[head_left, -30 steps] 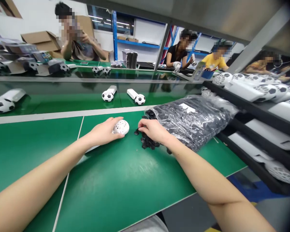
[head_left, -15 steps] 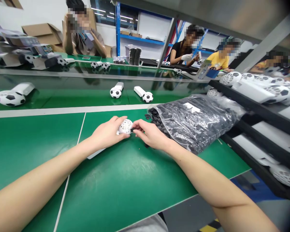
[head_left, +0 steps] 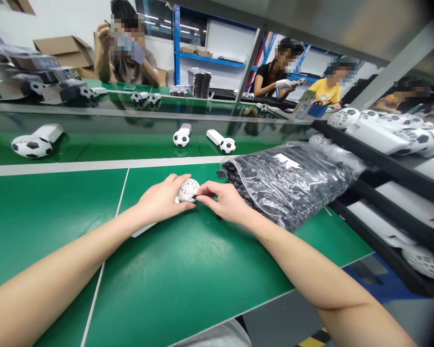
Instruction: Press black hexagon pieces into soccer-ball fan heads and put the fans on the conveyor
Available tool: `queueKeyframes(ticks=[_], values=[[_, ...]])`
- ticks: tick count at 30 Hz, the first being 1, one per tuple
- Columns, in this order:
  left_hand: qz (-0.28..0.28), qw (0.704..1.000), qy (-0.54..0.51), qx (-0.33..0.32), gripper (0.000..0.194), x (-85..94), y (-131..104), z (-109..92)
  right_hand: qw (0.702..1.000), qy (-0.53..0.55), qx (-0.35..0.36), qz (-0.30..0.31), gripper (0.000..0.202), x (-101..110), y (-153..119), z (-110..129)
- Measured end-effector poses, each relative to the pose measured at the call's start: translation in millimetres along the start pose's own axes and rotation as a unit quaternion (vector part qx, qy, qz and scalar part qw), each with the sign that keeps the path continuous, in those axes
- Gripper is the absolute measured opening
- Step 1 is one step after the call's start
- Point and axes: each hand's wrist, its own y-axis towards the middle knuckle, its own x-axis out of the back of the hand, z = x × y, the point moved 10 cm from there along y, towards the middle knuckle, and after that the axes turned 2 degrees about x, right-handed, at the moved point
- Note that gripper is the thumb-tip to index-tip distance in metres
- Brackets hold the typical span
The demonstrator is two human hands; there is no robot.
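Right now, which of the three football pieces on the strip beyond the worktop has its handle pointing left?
The rightmost piece, nearest the right hand; the left piece and middle piece have handles pointing right.

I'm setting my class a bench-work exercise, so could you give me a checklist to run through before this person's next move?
1. Left hand steadies the white openwork ball: ok.
2. Right hand pinches a small black piece against the ball's side: ok.
3. Black piece sits fully seated: cannot tell, fingertips cover it.
4. Plastic bag has its open end near the right hand: ok.
5. All loose pieces inside the bag: not ok, some lie outside on the green table.
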Motion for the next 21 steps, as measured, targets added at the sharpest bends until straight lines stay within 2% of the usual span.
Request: queueKeyframes(ticks=[9, 12, 16, 18, 21], values=[[0.0, 1.0, -0.019, -0.018, 0.065, 1.0, -2, -3, 0.998, 0.03, -0.014, -0.047, 0.002, -5, 3, -10], [-0.01, 0.999, -0.03, -0.025, 0.061, 2.2, 0, -3, 0.996, 0.056, -0.05, -0.056, 0.013, -5, 3, -22], [-0.022, 0.998, -0.049, -0.02, 0.054, 4.4, 5, -1, 0.978, 0.176, -0.107, -0.031, 0.038, -17, 2, -38], [-0.023, 0.998, -0.061, -0.011, 0.051, 4.2, 6, 0, 0.971, 0.213, -0.105, -0.014, 0.041, -23, 3, -38], [-0.027, 0.997, -0.072, -0.003, 0.048, 4.5, 6, 0, 0.978, 0.182, -0.098, -0.022, 0.04, -21, 4, -37]])
